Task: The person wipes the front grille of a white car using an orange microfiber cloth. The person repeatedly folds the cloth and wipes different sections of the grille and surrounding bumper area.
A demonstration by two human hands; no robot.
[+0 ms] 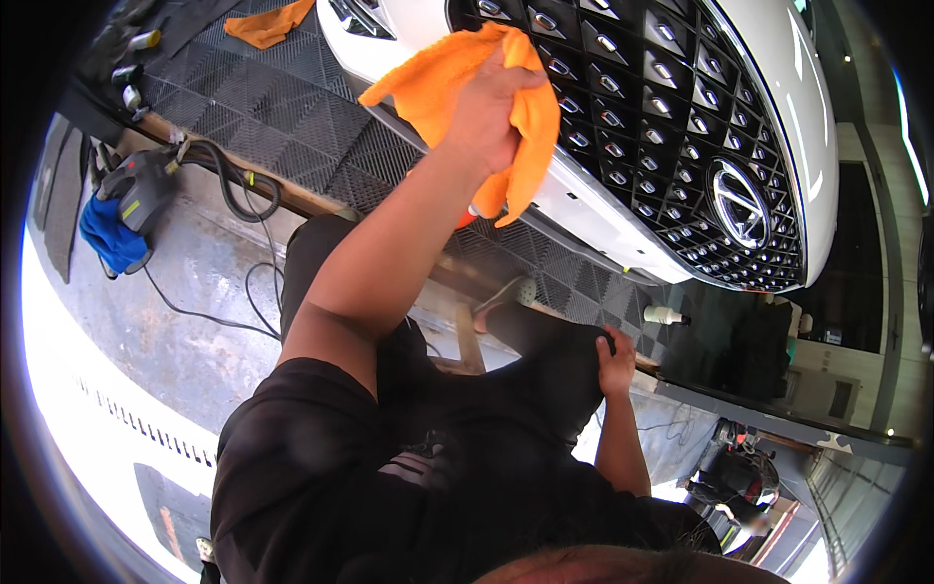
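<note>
My left hand (484, 112) is closed on an orange cloth (418, 83), with my left arm stretched forward. The cloth hangs in loose folds around the fingers, in front of the white bumper and the black grille (608, 117) of a car. Small chrome pieces dot the grille, and a round chrome emblem (739, 202) sits in its middle. Whether the cloth presses on the car surface, I cannot tell. My right hand (615, 362) holds nothing and rests on my bent right knee, fingers laid over the black trouser fabric.
Ridged dark floor tiles (292, 127) lie under the car. A second orange cloth (268, 24) is at the far left, near several small bottles. A grey machine (146, 190) with a blue cloth, hose and cable stands at left. Toward the right lies a white bottle (664, 315).
</note>
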